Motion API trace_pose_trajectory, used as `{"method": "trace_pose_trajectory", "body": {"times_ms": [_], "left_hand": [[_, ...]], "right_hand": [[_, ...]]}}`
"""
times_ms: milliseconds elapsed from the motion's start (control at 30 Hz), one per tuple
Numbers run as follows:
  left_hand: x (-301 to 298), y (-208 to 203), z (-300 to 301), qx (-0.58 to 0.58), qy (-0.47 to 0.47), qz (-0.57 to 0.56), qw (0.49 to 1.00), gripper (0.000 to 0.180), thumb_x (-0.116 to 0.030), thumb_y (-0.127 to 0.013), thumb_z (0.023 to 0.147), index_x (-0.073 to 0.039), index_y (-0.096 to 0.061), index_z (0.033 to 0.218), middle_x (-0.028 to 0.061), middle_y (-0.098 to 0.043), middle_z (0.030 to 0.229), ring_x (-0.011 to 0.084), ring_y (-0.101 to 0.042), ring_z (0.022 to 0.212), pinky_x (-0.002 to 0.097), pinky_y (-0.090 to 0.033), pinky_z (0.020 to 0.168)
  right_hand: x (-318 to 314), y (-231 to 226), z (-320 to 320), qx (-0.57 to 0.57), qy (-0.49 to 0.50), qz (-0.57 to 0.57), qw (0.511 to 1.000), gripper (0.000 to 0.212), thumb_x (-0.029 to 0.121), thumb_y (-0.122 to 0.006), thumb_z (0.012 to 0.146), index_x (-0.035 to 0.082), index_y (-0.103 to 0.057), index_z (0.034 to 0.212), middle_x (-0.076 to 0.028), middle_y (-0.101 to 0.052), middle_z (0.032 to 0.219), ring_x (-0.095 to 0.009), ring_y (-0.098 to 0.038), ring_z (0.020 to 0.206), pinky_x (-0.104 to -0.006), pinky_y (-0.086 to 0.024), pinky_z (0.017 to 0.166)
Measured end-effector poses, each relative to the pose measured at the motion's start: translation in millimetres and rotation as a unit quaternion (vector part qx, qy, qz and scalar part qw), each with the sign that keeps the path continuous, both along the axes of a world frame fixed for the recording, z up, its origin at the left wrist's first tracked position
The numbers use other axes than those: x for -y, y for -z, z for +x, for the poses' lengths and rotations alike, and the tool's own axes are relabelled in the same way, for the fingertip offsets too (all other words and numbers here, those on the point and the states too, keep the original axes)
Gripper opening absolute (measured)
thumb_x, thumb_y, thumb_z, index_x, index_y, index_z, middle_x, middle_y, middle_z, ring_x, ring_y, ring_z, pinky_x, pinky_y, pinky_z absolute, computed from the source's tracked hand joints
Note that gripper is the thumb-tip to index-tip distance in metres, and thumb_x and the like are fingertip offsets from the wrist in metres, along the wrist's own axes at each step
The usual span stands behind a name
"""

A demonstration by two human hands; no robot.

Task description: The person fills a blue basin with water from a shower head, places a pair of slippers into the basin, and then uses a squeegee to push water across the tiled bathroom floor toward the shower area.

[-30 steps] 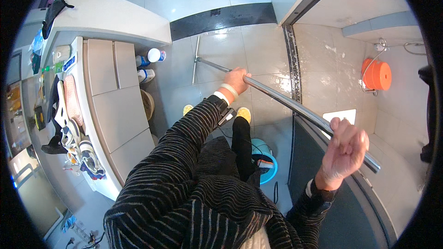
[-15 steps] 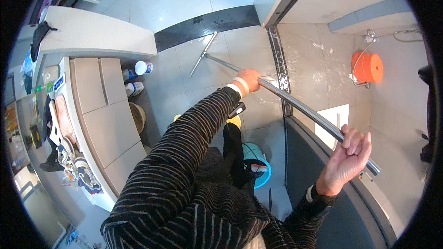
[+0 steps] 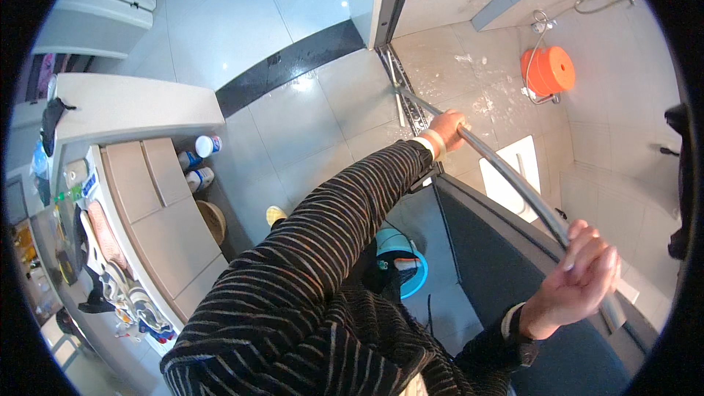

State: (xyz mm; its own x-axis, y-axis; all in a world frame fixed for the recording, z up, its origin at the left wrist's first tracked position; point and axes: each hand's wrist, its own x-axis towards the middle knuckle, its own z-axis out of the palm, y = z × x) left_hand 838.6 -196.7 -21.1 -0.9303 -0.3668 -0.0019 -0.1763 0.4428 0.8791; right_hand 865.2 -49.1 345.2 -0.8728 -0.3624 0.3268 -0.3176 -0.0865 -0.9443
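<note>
Both hands work one tool here: left hand (image 3: 447, 130) reaching far across, closed firmly around a long, round, silver metal pole (image 3: 506, 175), and right hand (image 3: 576, 282) well back at the near right end, fingers curled at the shaft, though whether they truly close round it I cannot tell. Hands set well apart like that presumably give the left the steering and the right the balance.

Follow the pole down and away: it slants from near right to far left, finishing in a thin, straight, pale metal crossbar (image 3: 393, 73). That bar lies by the dark, speckled threshold strip (image 3: 416, 119), roughly along its length, a pose that probably brings its whole edge to the floor. Beyond, to the right, the beige tiles glisten wet.

And look at the surroundings! An orange plastic bucket (image 3: 551, 72) sits at the far right beside a looped hose, likely kept near the water. Nearer, a turquoise round plastic bucket (image 3: 424, 275) stands close to the body, tucked beside a dark grey panel (image 3: 491, 249), apparently out of the pole's path. Over left, a white-and-blue plastic tub (image 3: 208, 147) hugs the grey-fronted cabinet (image 3: 183, 231), leaving floor between.
</note>
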Motion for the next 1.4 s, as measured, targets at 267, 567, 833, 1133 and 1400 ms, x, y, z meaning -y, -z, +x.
{"method": "trace_pose_trajectory", "body": {"times_ms": [267, 567, 833, 1133, 1400], "left_hand": [[17, -14, 91, -0.004, 0.102, 0.034, 0.994, 0.037, -0.010, -0.064, 0.077, -0.004, -0.053, 0.112, 0.0194, -0.048, 0.119, 0.0355, -0.054, 0.106, 0.0379, -0.049, 0.088], [245, -8, 243, 0.392, -0.009, 0.280, 0.876, 0.012, -0.020, -0.065, 0.084, -0.008, -0.064, 0.088, 0.0030, -0.064, 0.081, 0.0126, -0.061, 0.066, 0.0263, -0.051, 0.058], [378, -54, 204, 0.418, -0.059, 0.378, 0.824, 0.020, -0.017, -0.062, 0.086, -0.005, -0.059, 0.101, 0.0073, -0.064, 0.089, 0.0192, -0.064, 0.078, 0.0315, -0.055, 0.067], [395, -62, 155, 0.451, 0.025, 0.355, 0.818, 0.017, -0.016, -0.060, 0.087, -0.005, -0.059, 0.101, 0.0086, -0.064, 0.089, 0.0218, -0.065, 0.078, 0.0334, -0.057, 0.068], [345, -70, 155, 0.486, 0.178, 0.289, 0.805, 0.014, -0.013, -0.057, 0.087, -0.003, -0.060, 0.096, 0.0090, -0.064, 0.084, 0.0199, -0.063, 0.070, 0.0335, -0.056, 0.063]], "right_hand": [[4, -8, 29, -0.045, -0.142, 0.086, 0.985, 0.035, 0.012, -0.062, 0.082, 0.002, -0.041, 0.056, -0.007, -0.046, 0.052, -0.020, -0.043, 0.046, -0.0378, -0.044, 0.054], [20, -41, 74, 0.016, 0.028, 0.442, 0.896, 0.041, 0.041, -0.059, 0.088, 0.000, -0.063, 0.093, -0.012, -0.057, 0.092, -0.025, -0.055, 0.087, -0.0362, -0.046, 0.077], [46, -47, 165, 0.508, 0.171, -0.058, 0.842, 0.038, 0.003, -0.053, 0.076, 0.004, -0.052, 0.114, -0.021, -0.060, 0.106, -0.019, -0.064, 0.072, -0.0259, -0.054, 0.055], [107, -19, 270, 0.747, 0.134, -0.033, 0.650, 0.036, 0.018, -0.052, 0.094, 0.009, -0.038, 0.125, -0.006, -0.056, 0.079, -0.013, -0.053, 0.052, -0.0259, -0.043, 0.038], [109, 7, 341, 0.668, 0.165, 0.243, 0.684, 0.017, 0.020, -0.047, 0.098, 0.006, -0.043, 0.105, 0.003, -0.039, 0.058, -0.009, -0.037, 0.039, -0.0264, -0.035, 0.034]]}}
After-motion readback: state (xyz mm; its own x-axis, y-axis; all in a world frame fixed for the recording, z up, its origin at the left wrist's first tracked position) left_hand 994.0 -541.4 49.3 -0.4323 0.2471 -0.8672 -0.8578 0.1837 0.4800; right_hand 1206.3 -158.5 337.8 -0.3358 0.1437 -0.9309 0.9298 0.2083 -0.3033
